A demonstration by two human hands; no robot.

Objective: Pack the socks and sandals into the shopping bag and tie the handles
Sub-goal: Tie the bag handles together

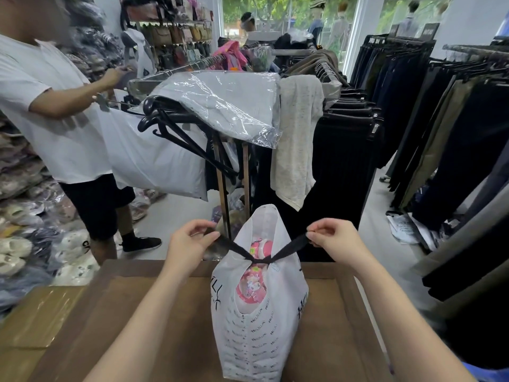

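Note:
A white shopping bag (256, 329) with black lettering stands upright on the brown table (325, 321) in front of me. Pink items (252, 285) show through its open top; I cannot tell socks from sandals. Its two black handles (260, 260) cross in a knot over the opening. My left hand (190, 244) pinches the left handle end and pulls it out to the left. My right hand (334, 239) pinches the right handle end and pulls it to the right.
A person in a white shirt (52, 117) stands at the left, holding hangers. Just beyond the table is a clothes rack (220, 106) with plastic-wrapped garments and black hangers. Dark trousers (440, 128) hang on the right. Packaged shoes (24, 244) are piled at the left.

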